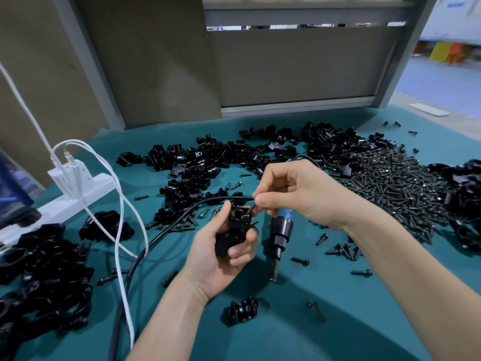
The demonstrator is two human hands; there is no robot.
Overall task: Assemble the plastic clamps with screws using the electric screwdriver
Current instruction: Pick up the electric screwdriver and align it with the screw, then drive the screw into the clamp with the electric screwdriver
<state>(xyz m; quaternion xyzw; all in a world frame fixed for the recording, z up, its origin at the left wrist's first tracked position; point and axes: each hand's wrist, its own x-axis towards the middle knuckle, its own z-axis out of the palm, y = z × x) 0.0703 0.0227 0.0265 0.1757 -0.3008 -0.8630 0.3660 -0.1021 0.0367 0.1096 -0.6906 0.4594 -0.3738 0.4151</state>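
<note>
My left hand (221,259) grips a black plastic clamp (234,230) above the teal table. My right hand (291,194) pinches a black screw (252,207) between thumb and forefinger at the clamp's top right corner. The same hand also holds the blue and black electric screwdriver (279,233) in its palm, bit pointing down toward the table. The screwdriver's black cable (161,230) runs left and down off the near edge.
Loose clamp halves (208,162) are heaped at the back, a big screw pile (390,183) lies right, more clamps (44,269) lie left. One clamp (243,308) sits near my wrists. A white power strip (75,188) with white cables stands left. Stray screws dot the teal mat (286,334).
</note>
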